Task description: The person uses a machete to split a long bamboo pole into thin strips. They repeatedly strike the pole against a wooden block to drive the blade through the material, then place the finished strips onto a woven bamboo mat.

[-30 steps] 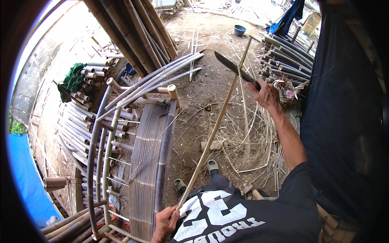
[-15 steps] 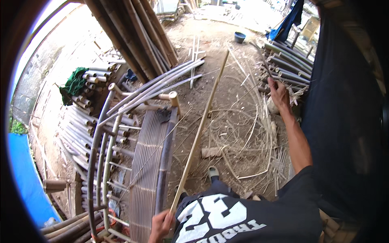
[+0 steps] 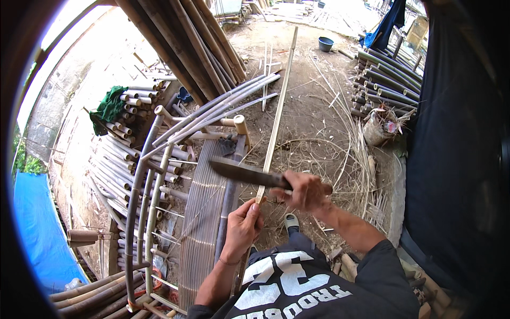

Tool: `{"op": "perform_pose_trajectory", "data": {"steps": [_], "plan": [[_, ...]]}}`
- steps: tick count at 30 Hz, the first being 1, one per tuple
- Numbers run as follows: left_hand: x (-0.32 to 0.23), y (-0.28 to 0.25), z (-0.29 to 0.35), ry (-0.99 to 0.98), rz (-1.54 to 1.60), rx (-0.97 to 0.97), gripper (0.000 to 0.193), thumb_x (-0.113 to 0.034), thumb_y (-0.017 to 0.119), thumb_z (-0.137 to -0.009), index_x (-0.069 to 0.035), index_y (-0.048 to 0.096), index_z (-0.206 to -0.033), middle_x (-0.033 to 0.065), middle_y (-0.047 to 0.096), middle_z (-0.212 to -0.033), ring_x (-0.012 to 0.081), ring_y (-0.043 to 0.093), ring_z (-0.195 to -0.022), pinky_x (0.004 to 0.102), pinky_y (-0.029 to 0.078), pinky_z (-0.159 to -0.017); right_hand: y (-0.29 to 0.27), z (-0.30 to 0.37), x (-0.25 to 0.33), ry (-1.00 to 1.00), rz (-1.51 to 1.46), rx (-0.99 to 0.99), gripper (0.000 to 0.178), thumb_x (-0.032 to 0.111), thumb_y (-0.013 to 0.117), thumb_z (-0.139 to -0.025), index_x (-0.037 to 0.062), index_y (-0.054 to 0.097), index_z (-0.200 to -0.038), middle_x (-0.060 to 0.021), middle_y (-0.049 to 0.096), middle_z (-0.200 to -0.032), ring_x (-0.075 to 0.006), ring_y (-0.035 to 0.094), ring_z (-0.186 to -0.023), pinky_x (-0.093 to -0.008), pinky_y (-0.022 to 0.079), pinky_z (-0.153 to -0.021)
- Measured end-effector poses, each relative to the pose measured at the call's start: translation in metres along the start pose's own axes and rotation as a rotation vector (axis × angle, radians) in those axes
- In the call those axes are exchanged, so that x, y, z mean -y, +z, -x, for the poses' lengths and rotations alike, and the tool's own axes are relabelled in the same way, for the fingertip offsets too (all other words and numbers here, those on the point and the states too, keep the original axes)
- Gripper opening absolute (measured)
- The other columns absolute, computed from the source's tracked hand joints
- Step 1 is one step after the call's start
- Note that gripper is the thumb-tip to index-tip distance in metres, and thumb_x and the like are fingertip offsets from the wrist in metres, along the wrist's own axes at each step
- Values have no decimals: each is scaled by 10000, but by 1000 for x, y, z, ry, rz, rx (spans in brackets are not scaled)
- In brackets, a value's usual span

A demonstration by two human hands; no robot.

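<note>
A long, pale bamboo strip point(image 3: 279, 111) slants away from me across the yard. Its near end is pinched in my left hand point(image 3: 243, 228), thumb on top. My right hand point(image 3: 305, 192) is wrapped round the handle of a machete point(image 3: 241, 173). The dark blade points left and crosses over the strip just beyond my left fingers; whether it touches the strip I cannot tell. To the left of my hands stands a bamboo bench point(image 3: 204, 212) with a slatted seat.
Bamboo poles point(image 3: 212, 119) rest across the bench's far end. Stacked bamboo point(image 3: 119, 170) lies left, more poles point(image 3: 390, 80) far right. Thick bamboo point(image 3: 178, 48) leans at the upper left. Shavings point(image 3: 345, 175) litter the ground beside a sack point(image 3: 378, 130). A dark sheet point(image 3: 446, 143) hangs right.
My right hand has swung in from the far right, bringing the machete over the strip. My left hand has risen and moved right, with the strip shifting farther away.
</note>
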State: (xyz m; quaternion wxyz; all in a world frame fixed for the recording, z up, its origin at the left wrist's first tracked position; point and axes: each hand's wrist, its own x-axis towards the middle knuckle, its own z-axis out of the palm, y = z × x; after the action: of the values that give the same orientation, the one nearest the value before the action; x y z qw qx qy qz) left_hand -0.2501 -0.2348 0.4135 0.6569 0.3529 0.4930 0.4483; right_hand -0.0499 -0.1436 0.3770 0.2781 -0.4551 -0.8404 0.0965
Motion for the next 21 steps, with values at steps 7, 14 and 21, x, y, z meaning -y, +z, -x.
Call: {"op": "perform_pose_trajectory", "data": {"steps": [7, 14, 21], "plan": [[13, -3, 45, 3, -93, 72, 332, -210, 466, -1034, 27, 579, -1237, -31, 456, -587, 16, 353, -431, 188, 252, -371, -25, -17, -88, 269, 97, -74, 688, 770, 264, -885, 125, 480, -774, 45, 355, -516, -50, 343, -367, -278, 346, -262], [32, -45, 124, -128, -77, 109, 293, -138, 489, -1013, 81, 600, -1173, -27, 457, -587, 37, 377, -455, 208, 257, -415, -99, -36, -137, 323, 184, -176, 704, 792, 315, -873, 129, 530, -768, 36, 439, -488, -85, 437, -377, -305, 368, -318], [42, -73, 156, -197, -103, 54, 375, -228, 566, -982, 107, 623, -1142, 9, 516, -581, 43, 376, -445, 210, 264, -409, -121, -41, -152, 358, 219, -245, 686, 769, 312, -892, 130, 532, -774, 21, 445, -489, -96, 445, -388, -318, 396, -338]]}}
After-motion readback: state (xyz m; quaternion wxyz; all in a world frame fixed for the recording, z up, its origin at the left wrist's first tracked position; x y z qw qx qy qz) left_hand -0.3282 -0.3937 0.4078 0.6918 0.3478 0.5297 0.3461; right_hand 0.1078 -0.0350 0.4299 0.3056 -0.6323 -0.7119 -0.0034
